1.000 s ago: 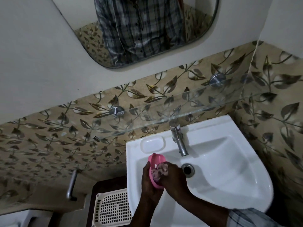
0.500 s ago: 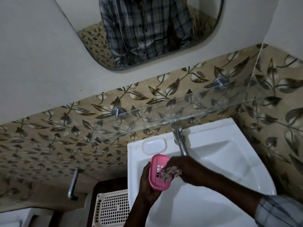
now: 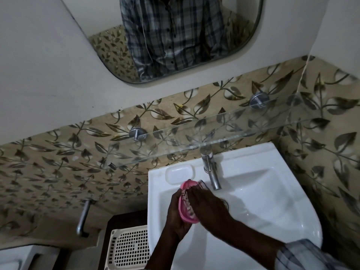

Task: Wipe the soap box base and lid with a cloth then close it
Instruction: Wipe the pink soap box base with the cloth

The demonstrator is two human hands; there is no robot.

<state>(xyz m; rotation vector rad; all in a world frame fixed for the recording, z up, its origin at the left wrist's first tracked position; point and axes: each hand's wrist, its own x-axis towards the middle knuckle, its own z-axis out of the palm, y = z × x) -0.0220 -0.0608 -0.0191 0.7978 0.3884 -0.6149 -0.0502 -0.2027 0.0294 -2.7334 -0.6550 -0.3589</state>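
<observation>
Over the left side of a white washbasin [image 3: 263, 191], a person holds a pink soap box part [image 3: 184, 209] on edge above the bowl, just in front of the moulded soap recess [image 3: 180, 173] at the basin's back left corner. The left hand [image 3: 176, 217] cups the pink piece from behind and below, its fingers curled closed around the outer wall; whether this piece is the base or the lid cannot be told. The right hand [image 3: 206, 205] lies flat against the open face of the piece, fingers pressed shut on a mottled pinkish cloth [image 3: 189, 206], of which only a strip shows between the palm and the pink rim. A thin dark edge shows at the top of the pink piece, near the chrome tap [image 3: 211, 172], which stands at the middle of the basin's back edge. A checked sleeve [image 3: 303, 256] covers the right forearm at the lower right. Above the basin a glass shelf [image 3: 214, 133] runs along a leaf-patterned tiled wall [image 3: 58, 162], and a mirror [image 3: 175, 36] reflects a checked shirt. A perforated cream basket [image 3: 128, 248] sits below the basin's left edge.
</observation>
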